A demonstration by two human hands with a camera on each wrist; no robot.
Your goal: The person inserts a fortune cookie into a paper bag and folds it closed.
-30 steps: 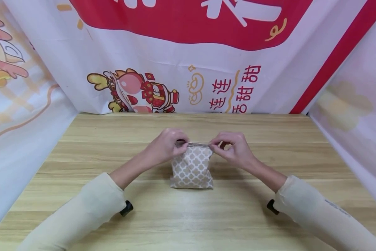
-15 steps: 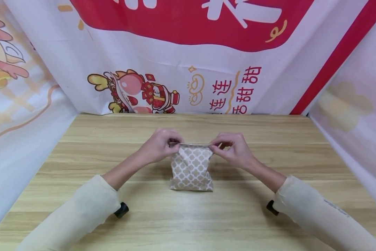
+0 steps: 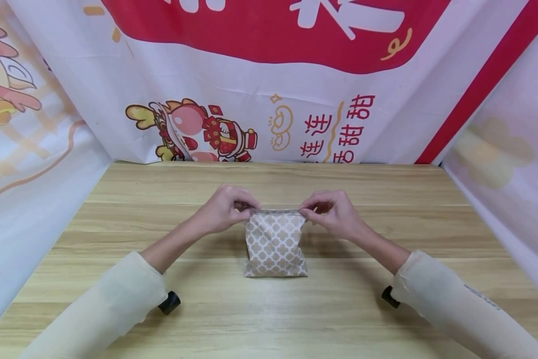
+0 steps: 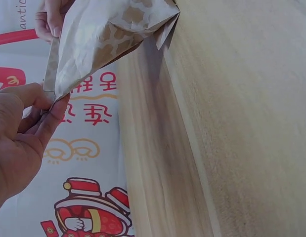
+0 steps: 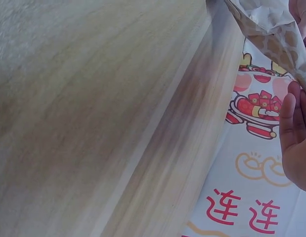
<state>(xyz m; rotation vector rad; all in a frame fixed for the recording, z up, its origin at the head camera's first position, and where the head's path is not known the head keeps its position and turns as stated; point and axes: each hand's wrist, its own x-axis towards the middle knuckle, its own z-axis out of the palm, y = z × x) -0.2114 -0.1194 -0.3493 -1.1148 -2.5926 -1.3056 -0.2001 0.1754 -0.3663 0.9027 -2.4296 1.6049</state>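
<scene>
A paper bag (image 3: 275,247) with a tan and white lattice pattern stands at the middle of the table, its top edge folded over into a narrow strip. My left hand (image 3: 227,208) pinches the left end of that fold between thumb and fingers. At the right end, my right hand (image 3: 333,213) pinches the same fold. In the left wrist view the bag (image 4: 106,37) bulges below the folded strip (image 4: 52,66), and the left hand (image 4: 21,126) grips the strip's near corner. The right wrist view shows the right hand (image 5: 297,133) at the bag's corner, partly cut off.
The wood-grain table (image 3: 269,319) runs back to a white and red printed cloth (image 3: 233,85). More printed cloth hangs along the left side (image 3: 35,139) and the right side (image 3: 502,139). A small black piece (image 3: 170,302) shows under the left sleeve (image 3: 102,304).
My left hand has slid leftward along the fold to the bag's left corner, showing more of the top edge. The right hand has stayed nearly still. The bag's bottom has shifted slightly toward me.
</scene>
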